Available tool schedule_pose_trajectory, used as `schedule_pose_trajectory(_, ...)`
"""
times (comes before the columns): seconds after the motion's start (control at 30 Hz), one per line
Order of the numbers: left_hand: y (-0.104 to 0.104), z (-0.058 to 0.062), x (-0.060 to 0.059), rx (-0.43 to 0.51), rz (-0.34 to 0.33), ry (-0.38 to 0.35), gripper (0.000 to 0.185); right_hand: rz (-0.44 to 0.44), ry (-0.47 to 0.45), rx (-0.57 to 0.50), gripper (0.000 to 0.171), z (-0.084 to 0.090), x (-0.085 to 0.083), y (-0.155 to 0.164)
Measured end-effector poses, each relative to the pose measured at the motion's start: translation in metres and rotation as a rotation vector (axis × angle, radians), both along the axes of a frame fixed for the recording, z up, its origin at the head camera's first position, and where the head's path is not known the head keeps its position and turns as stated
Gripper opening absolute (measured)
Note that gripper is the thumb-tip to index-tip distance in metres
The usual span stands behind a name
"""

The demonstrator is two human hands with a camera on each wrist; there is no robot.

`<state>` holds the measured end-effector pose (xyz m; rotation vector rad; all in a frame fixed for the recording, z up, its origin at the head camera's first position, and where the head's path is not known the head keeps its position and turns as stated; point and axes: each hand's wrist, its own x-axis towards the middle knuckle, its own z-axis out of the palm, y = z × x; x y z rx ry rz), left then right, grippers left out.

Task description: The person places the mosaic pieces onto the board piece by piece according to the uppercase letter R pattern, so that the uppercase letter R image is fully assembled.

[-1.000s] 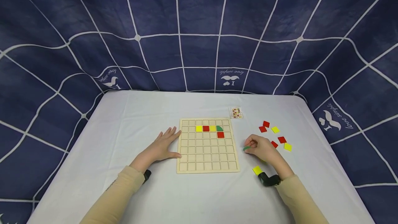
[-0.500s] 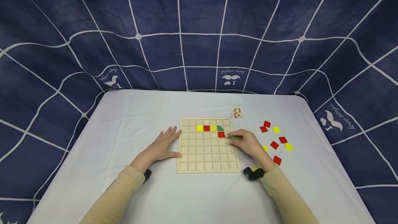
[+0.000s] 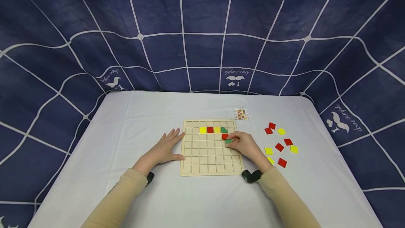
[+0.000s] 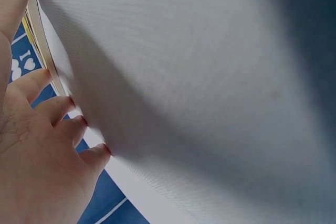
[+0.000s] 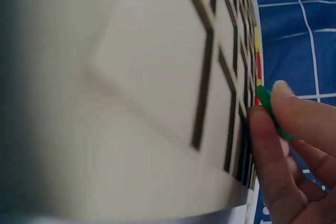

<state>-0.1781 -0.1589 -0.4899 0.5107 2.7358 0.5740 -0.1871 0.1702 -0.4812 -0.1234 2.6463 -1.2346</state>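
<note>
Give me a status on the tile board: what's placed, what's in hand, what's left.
Placed: five tiles sit in the wooden grid board: yellow, red, yellow and green in the second row, and a red tile below the green. In hand: the right hand pinches a green tile just under that red one, while the left hand rests flat at the board's left edge. Left: most cells are bare, and loose red and yellow tiles lie to the right.

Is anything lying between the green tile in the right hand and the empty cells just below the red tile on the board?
Nothing visible. The right hand pinches the green tile right over the wooden board, just below the red tile. The cells around it there look empty. The left hand rests at the board's left edge, well clear.
</note>
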Motion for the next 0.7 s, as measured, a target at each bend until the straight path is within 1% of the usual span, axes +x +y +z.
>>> schedule_pose_trajectory(0.13,0.0002,0.0001,-0.0002,-0.004,0.003,0.002,0.106,0.016,-0.022,0.008,0.021,0.0017,0.0001,-0.0014)
schedule_pose_trajectory(0.23,0.0006,0.0001,-0.0003,-0.006,0.005,0.001,0.106,0.016,-0.018,0.024,0.02,0.0021,-0.0001,-0.0031)
schedule_pose_trajectory(0.33,0.0009,-0.0001,-0.0005,-0.007,0.004,-0.002,0.106,0.017,0.006,0.054,0.017,0.0024,0.0003,-0.005)
schedule_pose_trajectory(0.57,0.0004,-0.0011,-0.0002,-0.012,-0.003,0.004,0.105,0.048,0.101,0.136,0.01,0.0039,0.0005,-0.0075)
schedule_pose_trajectory(0.7,-0.0003,-0.0014,0.0001,-0.009,-0.009,0.006,0.104,0.054,0.126,0.161,0.009,0.0045,0.0001,-0.0079)
